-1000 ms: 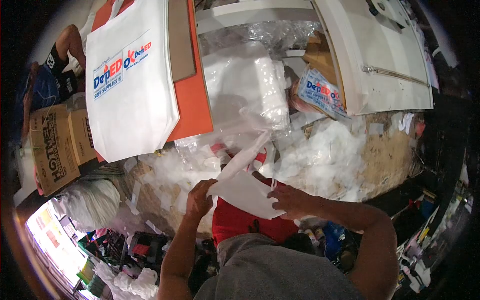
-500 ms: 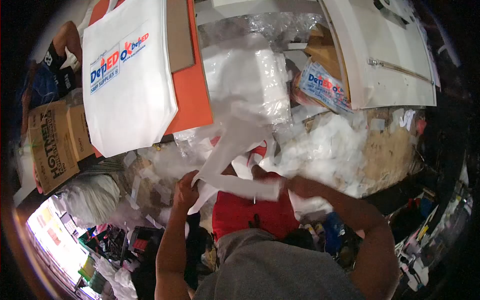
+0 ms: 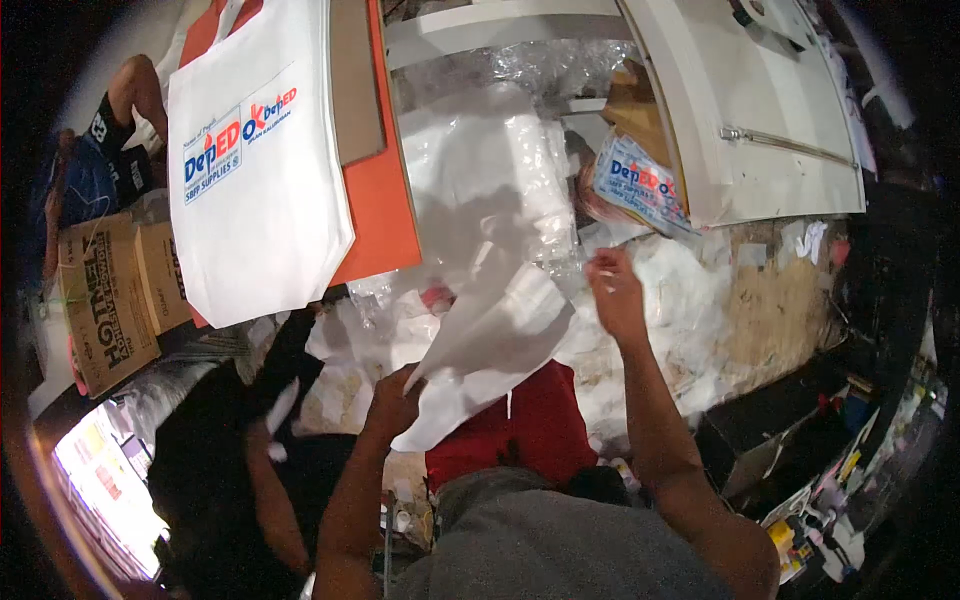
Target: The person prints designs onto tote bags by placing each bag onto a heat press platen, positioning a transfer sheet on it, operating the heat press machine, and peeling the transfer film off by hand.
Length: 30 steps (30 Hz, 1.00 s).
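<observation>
My left hand (image 3: 394, 402) is closed on the near left edge of a white cloth piece (image 3: 500, 350). The cloth spreads out over my lap, above the red shorts (image 3: 510, 430), and its far part is folded and a little blurred. Away from the cloth, my right hand (image 3: 615, 285) is raised to the right, its fingers loosely apart and slightly blurred. It is nearest to a heap of white material (image 3: 660, 310). Beyond the cloth lies a stack of white sheets in clear plastic (image 3: 480, 170).
A white printed bag (image 3: 265, 240) lies over an orange board (image 3: 385, 215) at left. Farther left are a cardboard box (image 3: 105, 300) and another person's leg (image 3: 140, 95). A person in black (image 3: 205, 480) is close on my left. A white panel (image 3: 760, 170) stands at right.
My right hand has left the cloth and moved up and away. The cloth, a twisted strip before, has spread wider in my left hand. A person in black has come in at left.
</observation>
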### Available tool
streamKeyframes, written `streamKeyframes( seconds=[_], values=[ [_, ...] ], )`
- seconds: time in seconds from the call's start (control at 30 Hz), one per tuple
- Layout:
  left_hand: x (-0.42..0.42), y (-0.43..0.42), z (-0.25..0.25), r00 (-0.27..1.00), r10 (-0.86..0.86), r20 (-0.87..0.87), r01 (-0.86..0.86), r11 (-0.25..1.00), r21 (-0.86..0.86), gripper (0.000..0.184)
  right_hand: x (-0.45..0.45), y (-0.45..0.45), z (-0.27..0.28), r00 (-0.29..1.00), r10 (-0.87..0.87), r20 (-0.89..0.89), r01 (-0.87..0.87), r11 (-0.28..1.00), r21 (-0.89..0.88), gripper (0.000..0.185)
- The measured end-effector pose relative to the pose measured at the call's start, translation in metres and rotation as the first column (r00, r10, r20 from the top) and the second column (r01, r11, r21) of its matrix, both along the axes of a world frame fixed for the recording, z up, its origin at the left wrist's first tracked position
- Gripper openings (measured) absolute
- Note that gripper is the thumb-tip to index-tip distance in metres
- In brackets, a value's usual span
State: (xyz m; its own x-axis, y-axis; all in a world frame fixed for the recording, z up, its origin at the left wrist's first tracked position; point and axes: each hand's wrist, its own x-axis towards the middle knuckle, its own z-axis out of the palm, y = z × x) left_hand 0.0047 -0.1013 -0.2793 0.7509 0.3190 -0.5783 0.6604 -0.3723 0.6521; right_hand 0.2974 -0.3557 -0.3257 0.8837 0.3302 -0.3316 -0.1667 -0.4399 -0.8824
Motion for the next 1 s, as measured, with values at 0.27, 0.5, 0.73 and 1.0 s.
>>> streamKeyframes(
  seconds=[0.27, 0.5, 0.73, 1.0],
  values=[
    [0.003, -0.005, 0.0, 0.997, -0.065, 0.032, 0.063, 0.996, 0.057, 0.023, -0.016, 0.014, 0.038, 0.906, 0.392, 0.16, -0.394, 0.919, -0.025, 0.029],
    [-0.002, -0.001, -0.009, 0.994, 0.105, 0.022, -0.105, 0.994, 0.018, 0.024, -0.042, -0.001, 0.095, 0.801, 0.579, -0.156, -0.577, 0.815, 0.061, 0.02],
    [0.002, 0.007, -0.008, 0.992, 0.123, -0.027, -0.124, 0.992, -0.04, 0.025, -0.1, -0.019, 0.105, 0.406, 0.902, -0.149, -0.728, 0.417, 0.544, 0.034],
    [0.007, 0.002, -0.005, 0.999, 0.051, -0.01, -0.052, 0.997, -0.052, 0.028, -0.134, -0.007, 0.108, 0.199, 0.979, -0.031, -0.936, 0.2, 0.289, 0.04]
  ],
)
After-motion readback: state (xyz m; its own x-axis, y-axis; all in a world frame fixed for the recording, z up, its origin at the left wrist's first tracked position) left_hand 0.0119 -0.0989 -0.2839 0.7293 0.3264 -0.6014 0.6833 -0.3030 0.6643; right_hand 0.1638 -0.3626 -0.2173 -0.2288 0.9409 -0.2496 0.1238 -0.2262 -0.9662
